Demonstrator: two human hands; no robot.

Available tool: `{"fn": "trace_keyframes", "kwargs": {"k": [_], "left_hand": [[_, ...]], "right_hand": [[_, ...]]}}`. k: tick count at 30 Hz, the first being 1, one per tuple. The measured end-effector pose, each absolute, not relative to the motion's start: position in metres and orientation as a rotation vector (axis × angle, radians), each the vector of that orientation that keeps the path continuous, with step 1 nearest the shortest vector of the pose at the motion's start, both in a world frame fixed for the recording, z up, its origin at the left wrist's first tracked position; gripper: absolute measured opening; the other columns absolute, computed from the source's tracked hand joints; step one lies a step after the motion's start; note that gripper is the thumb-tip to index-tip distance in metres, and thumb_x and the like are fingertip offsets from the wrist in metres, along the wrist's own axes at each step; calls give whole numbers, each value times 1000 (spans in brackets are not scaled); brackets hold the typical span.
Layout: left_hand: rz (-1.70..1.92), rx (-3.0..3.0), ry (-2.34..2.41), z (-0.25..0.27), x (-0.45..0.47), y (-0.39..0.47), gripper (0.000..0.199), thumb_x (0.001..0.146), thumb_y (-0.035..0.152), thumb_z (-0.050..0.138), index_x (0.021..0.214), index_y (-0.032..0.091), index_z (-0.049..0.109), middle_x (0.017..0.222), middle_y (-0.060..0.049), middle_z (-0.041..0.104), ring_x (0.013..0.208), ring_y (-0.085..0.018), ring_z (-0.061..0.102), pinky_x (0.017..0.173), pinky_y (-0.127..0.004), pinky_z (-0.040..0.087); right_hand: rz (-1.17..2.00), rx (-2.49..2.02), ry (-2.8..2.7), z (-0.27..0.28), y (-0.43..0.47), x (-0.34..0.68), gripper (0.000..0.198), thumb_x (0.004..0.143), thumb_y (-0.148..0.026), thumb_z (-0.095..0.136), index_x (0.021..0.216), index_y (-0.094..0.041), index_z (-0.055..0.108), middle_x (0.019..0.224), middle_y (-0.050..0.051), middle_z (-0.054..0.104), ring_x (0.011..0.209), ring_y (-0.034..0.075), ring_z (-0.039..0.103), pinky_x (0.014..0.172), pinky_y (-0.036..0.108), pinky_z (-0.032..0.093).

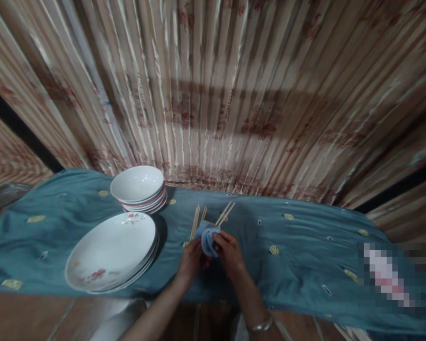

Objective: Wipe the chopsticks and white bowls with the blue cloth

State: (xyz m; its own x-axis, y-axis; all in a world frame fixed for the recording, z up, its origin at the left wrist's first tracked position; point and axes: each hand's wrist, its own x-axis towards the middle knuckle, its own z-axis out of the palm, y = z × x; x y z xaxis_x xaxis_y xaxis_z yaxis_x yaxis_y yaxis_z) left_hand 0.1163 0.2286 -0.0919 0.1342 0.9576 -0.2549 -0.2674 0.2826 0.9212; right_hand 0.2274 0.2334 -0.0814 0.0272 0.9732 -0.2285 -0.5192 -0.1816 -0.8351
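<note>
A light blue cloth [208, 240] is bunched between my two hands above the table. My left hand [192, 258] is closed on its left side, and the fingers of my right hand [229, 248] pinch its right side. Two pale chopsticks [225, 213] slant up to the right from behind the cloth. Their lower ends are hidden, so I cannot tell whether they are held or lying down. Other chopsticks [195, 221] lie on the table just past my left hand, partly covered by the cloth and fingers.
To the left is a stack of large white oval plates [111, 251] with flower prints. Behind it stands a stack of white bowls [138, 187]. A teal patterned tablecloth [298, 251] covers the table. Pleated curtains [213, 104] hang behind. A blurred-out item [386, 274] lies at the far right.
</note>
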Motion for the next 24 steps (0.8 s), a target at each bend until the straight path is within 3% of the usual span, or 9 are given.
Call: {"fn": "trace_keyframes", "kwargs": {"k": [8,12,24], "left_hand": [[1041,989,1017,-82,124,214,34,69,53,62,65,19,59,44,3,53,35,-10,42,38,-23,31],[1042,1022,1010,-80,124,210,34,68,51,63,61,19,57,40,5,47,33,-8,36,36,-22,25],[979,822,906,-78,123,188,40,64,56,65,60,18,53,38,7,41,31,-5,29,35,-21,18]], "right_hand": [[1371,-1068,-671,-80,211,235,29,59,-43,77,59,-17,63,46,-7,49,41,6,40,43,21,32],[1429,-1056,-711,-79,205,232,26,57,-40,76,67,-17,68,52,-4,58,46,9,47,47,22,38],[1429,-1083,-659,-75,190,225,23,58,-37,74,65,-17,67,50,-3,61,43,10,48,44,22,37]]}}
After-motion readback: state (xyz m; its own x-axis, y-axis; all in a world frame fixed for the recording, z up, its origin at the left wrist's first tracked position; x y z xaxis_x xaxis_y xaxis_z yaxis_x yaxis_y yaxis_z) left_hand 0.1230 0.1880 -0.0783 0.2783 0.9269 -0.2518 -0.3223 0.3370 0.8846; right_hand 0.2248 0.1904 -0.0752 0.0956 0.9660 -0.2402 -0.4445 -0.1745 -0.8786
